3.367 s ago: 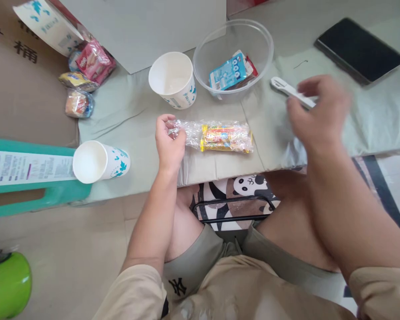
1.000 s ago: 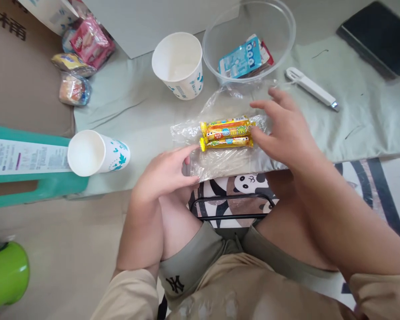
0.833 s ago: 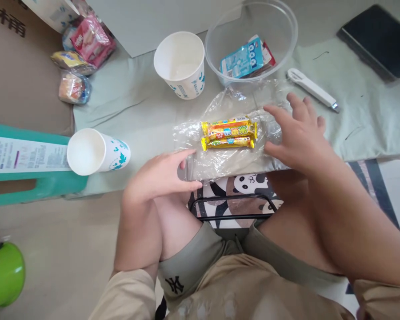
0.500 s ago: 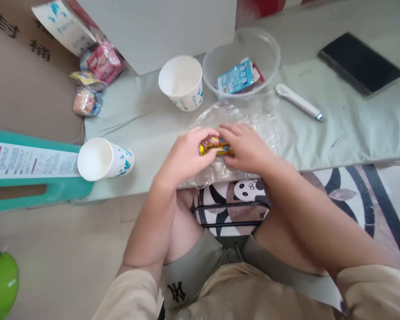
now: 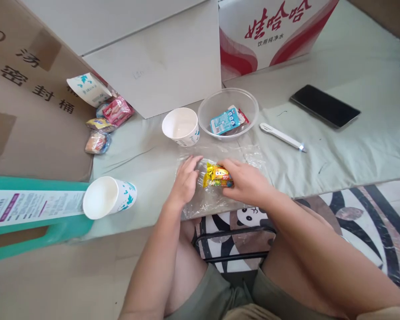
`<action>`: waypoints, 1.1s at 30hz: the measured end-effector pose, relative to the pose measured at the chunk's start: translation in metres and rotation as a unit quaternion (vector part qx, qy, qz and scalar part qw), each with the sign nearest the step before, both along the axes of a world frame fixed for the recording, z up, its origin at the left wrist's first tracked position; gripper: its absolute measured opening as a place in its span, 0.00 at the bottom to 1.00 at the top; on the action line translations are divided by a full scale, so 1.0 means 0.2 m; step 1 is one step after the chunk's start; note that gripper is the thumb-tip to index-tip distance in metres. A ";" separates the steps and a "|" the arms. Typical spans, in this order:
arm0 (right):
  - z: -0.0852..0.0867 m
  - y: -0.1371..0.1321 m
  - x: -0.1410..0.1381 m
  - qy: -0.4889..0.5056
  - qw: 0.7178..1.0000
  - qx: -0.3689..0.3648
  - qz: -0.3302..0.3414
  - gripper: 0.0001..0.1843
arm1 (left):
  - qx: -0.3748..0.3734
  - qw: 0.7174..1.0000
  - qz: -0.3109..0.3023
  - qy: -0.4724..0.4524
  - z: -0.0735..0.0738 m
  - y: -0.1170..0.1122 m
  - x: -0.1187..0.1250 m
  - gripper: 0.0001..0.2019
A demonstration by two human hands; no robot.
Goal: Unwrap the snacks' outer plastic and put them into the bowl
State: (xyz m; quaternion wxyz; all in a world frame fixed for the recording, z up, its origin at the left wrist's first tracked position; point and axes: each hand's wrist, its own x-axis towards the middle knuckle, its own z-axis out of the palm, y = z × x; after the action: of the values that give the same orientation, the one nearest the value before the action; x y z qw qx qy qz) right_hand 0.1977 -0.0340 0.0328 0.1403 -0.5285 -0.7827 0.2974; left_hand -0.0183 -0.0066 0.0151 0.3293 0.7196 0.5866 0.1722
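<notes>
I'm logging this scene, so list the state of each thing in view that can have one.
right hand, shut on yellow snack packets
left hand, open, flat on clear plastic wrap
clear plastic wrap, spread open, flat
upright paper cup, empty
tipped paper cup, on its side, empty
clear bowl, upright, holding a blue packet
phone, face up, screen dark

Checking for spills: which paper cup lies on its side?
The left cup, by the teal box, mouth facing sideways; the other cup, beside the bowl, stands upright.
</notes>
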 end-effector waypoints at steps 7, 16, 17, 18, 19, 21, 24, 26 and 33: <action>0.13 0.02 0.15 0.131 0.972 0.069 -0.182 0.17 | 0.039 0.998 0.017 0.035 0.04 -0.02 0.08 0.17; 0.41 0.68 0.08 -0.178 0.971 0.102 -0.121 0.34 | 0.037 0.998 0.017 0.045 0.08 -0.01 0.10 0.13; 0.42 0.70 0.07 -0.202 0.968 0.087 -0.120 0.36 | 0.035 0.998 0.018 0.046 0.08 -0.02 0.09 0.13; 0.43 0.68 0.07 -0.206 0.967 0.089 -0.120 0.37 | 0.034 0.998 0.020 0.048 0.08 -0.02 0.08 0.13; 0.44 0.62 0.08 -0.189 0.968 0.110 -0.124 0.36 | 0.035 0.998 0.023 0.050 0.08 -0.02 0.08 0.13; 0.40 0.43 0.09 -0.087 0.974 0.184 -0.104 0.30 | 0.038 0.998 0.024 0.054 0.08 -0.02 0.07 0.13; 0.21 0.05 0.13 0.024 0.982 0.188 0.024 0.25 | 0.042 0.997 0.013 0.057 0.06 0.00 0.06 0.15; 0.04 -0.15 0.15 -0.030 0.987 0.122 0.102 0.33 | 0.050 0.997 0.007 0.054 0.03 0.02 0.05 0.18; -0.14 -0.32 0.23 -0.020 0.989 0.132 0.067 0.09 | 0.173 0.983 -0.021 -0.063 0.12 -0.06 -0.08 0.10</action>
State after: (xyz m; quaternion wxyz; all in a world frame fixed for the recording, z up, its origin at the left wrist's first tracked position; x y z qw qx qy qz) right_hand 0.2433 -0.0979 0.0046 0.1733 -0.4574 -0.8514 0.1896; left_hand -0.0337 -0.0188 0.0399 0.2399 0.7653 0.5111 0.3092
